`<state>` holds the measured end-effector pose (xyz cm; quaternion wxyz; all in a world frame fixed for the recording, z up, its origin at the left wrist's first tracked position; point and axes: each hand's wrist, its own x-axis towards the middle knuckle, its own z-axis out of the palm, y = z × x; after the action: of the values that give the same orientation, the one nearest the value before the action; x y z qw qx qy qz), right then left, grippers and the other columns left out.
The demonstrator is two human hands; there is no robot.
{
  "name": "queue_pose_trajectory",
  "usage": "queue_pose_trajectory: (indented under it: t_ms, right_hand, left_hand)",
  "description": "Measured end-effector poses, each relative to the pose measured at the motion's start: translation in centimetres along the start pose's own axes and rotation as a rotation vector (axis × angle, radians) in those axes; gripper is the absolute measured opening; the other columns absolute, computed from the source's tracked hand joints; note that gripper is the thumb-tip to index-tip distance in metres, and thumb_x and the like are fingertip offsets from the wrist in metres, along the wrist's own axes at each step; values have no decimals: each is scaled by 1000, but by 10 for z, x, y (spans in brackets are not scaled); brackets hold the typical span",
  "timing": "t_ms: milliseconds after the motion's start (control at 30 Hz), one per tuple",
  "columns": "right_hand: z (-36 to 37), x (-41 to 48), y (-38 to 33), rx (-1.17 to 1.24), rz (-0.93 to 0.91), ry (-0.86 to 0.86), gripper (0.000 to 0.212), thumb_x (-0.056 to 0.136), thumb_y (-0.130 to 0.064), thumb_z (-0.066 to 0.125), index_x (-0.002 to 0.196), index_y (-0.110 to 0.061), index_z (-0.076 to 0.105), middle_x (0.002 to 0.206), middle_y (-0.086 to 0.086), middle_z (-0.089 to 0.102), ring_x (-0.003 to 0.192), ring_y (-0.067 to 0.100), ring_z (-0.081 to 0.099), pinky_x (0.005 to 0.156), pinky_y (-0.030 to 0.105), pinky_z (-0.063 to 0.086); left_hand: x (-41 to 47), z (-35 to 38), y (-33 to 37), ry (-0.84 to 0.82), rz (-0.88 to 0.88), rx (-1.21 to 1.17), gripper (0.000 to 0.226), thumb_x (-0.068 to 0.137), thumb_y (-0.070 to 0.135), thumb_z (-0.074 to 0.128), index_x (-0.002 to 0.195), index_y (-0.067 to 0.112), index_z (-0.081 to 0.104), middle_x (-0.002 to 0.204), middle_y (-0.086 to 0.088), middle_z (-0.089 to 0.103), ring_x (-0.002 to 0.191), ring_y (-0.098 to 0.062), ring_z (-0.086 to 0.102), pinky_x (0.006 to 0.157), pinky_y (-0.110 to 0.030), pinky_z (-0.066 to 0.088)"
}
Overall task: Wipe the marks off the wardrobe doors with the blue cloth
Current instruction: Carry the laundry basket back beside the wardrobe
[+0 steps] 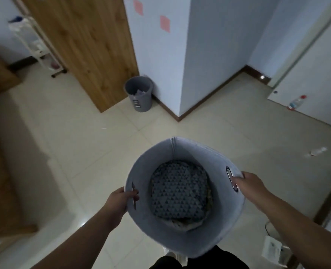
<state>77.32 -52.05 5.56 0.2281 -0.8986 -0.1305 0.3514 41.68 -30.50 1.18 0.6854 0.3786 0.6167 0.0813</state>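
Looking for the blue cloth [179,191]: is that it, flat in the bottom of the basket [180,242]?

— I believe so: blue triangle-patterned fabric, though it could be lining. It should be light, soft, limp; I'd pinch a loose edge and bunch it up. Both hands are busy: my left hand [121,199] and right hand [247,184] each curl fingers through a handle slot of the basket, carried above the floor [83,142]. The wooden panel [87,47] stands well ahead, left.
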Motion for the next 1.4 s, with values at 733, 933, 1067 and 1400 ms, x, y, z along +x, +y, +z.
queue_pose_trajectory:
  t_ms: [733, 933, 1067, 1400]
  right_hand:
    - [137, 98, -278, -267, -315, -393, 16, 74, -20, 62, 66, -6, 66, 55, 1, 64, 56, 23, 57, 54, 28, 40]
    - [202, 102, -353, -348, -362, -419, 18, 76, -20, 61, 74, -3, 66, 63, 9, 64, 59, 24, 56, 56, 30, 39]
    - [245, 100, -409, -381, -389, -398, 13, 74, -21, 61, 63, -15, 61, 52, -2, 57, 54, 21, 51, 54, 28, 36]
    - [301, 109, -535, -370, -387, -386, 19, 76, -24, 61, 65, -10, 66, 60, 3, 66, 58, 23, 56, 57, 31, 38]
  left_hand:
    - [7, -130, 17, 489, -33, -396, 18, 85, 10, 74, 102, 3, 74, 78, -13, 78, 74, -26, 74, 67, -39, 59]
    - [46, -196, 44, 536, -18, -472, 13, 87, 7, 71, 99, 3, 74, 75, -12, 77, 76, -29, 72, 73, -43, 60]
    - [76, -248, 66, 511, -39, -492, 15, 88, 6, 71, 102, 1, 73, 89, -23, 76, 83, -35, 71, 86, -52, 60]
    - [132, -347, 160, 538, -33, -541, 9, 87, 3, 71, 97, 1, 72, 69, -11, 73, 70, -27, 67, 70, -38, 57]
